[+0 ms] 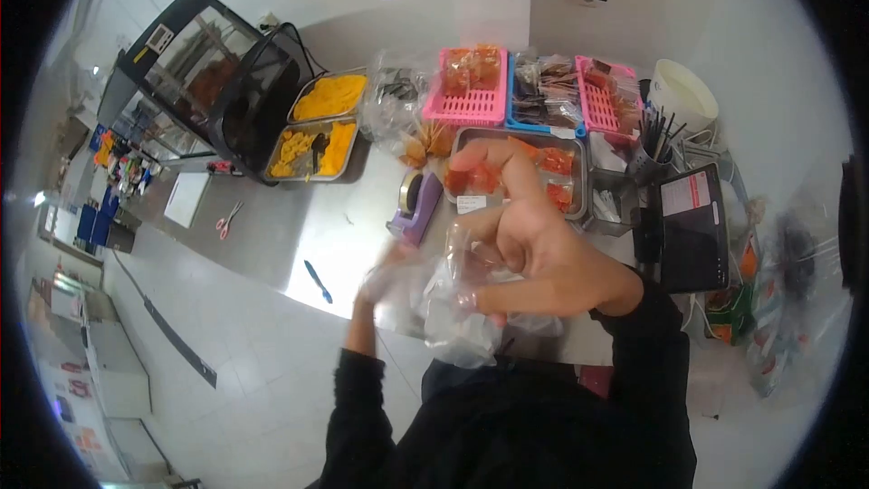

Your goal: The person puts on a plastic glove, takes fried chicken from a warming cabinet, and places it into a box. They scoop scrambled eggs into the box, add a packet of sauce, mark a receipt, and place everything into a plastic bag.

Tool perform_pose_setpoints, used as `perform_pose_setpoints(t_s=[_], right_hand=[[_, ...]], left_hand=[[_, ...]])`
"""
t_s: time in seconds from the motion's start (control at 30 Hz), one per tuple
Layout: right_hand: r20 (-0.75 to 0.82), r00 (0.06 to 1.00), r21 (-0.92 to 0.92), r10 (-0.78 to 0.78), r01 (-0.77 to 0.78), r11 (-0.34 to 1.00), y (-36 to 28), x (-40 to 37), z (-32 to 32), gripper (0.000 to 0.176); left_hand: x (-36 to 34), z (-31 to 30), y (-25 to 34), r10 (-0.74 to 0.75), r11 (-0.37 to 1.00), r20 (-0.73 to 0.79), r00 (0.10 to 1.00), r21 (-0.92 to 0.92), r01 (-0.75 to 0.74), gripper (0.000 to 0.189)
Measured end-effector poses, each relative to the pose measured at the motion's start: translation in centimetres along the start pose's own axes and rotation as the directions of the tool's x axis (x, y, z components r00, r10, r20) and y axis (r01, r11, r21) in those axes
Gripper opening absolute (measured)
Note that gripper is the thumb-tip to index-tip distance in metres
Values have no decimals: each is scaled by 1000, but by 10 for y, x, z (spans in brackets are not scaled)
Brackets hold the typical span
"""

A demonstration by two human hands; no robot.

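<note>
Close in front of my body, my right hand [543, 254] grips a crumpled clear plastic bag [462, 317]. Its thumb and some fingers close on the film, while the index finger arches up above. My left hand [391, 273], smeared by motion, is at the left side of the bag; its fingers do not show clearly. Just beyond the hands stands a purple tape dispenser [418, 213] with a roll of tape. Behind my right hand lies a metal tray [471, 134] of red-orange sachets, partly hidden by the raised fingers.
A blue pen [317, 281] and scissors [229, 221] lie on the steel table. Trays of yellow food [330, 97] stand beside a glass display case [213, 81]. Baskets, including a pink one [466, 109], line the wall. A tablet [692, 231] stands at right.
</note>
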State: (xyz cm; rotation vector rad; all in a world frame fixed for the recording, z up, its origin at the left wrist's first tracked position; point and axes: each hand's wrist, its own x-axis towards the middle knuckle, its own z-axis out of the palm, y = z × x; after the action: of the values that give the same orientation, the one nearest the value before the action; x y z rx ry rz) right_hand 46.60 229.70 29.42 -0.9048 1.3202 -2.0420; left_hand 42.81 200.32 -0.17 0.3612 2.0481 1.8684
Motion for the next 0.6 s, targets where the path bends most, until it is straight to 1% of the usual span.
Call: perform_pose_setpoints(t_s=[0.03, 0.07, 0.13, 0.17, 0.2, 0.27, 0.3, 0.33, 0.4, 0.47, 0.53, 0.57, 0.6], right_hand=[[12, 993, -11, -116, 116, 993, -3, 1, -1, 71], [-2, 995, -39, -100, 100, 994, -9, 2, -4, 71], [-41, 997, -99, -65, 60, 993, -24, 3, -14, 69], [-60, 998, -302, -27, 8, 953, -23, 2, -23, 68], [-74, 991, -450, -110, 65, 891, -16, 0, -30, 68], [-47, 964, -705, -261, 153, 692, -4, -5, -38, 68], [-102, 971, -758, -217, 65, 649, -5, -11, -39, 69], [-156, 973, -801, -171, -23, 598, -6, -17, -39, 70], [-280, 959, -774, -45, -198, 601, -1, -30, -41, 69], [-434, 878, -827, -203, -299, 476, 24, -35, -47, 67], [-481, 807, -849, -342, -332, 411, 41, -41, -39, 65], [-466, 787, -862, -404, -303, 405, 47, -38, -29, 64], [-337, 847, -923, -412, -211, 321, 65, -38, -19, 62]], left_hand=[[2, 23, -39, -57, 998, 34, 998, -31, 58, 49], [4, 55, -55, -79, 992, 19, 997, -95, 80, 49], [19, 101, -65, -97, 983, -36, 995, -157, 90, 51], [24, 115, -64, -102, 982, -65, 993, -167, 90, 51], [29, 122, -63, -103, 982, -89, 991, -167, 87, 52], [26, 130, -60, -91, 983, -131, 987, -170, 68, 54], [19, 129, -54, -78, 982, -142, 987, -182, 52, 54], [9, 125, -48, -62, 978, -147, 987, -204, 31, 55], [-10, 114, -16, 0, 959, -131, 991, -282, -38, 57], [-20, 117, 21, 102, 934, -98, 990, -333, -129, 58], [-16, 151, 41, 142, 953, -13, 990, -267, -141, 56], [-9, 174, 46, 162, 964, 8, 987, -216, -156, 54], [0, 194, 47, 175, 969, -9, 985, -178, -174, 53]])
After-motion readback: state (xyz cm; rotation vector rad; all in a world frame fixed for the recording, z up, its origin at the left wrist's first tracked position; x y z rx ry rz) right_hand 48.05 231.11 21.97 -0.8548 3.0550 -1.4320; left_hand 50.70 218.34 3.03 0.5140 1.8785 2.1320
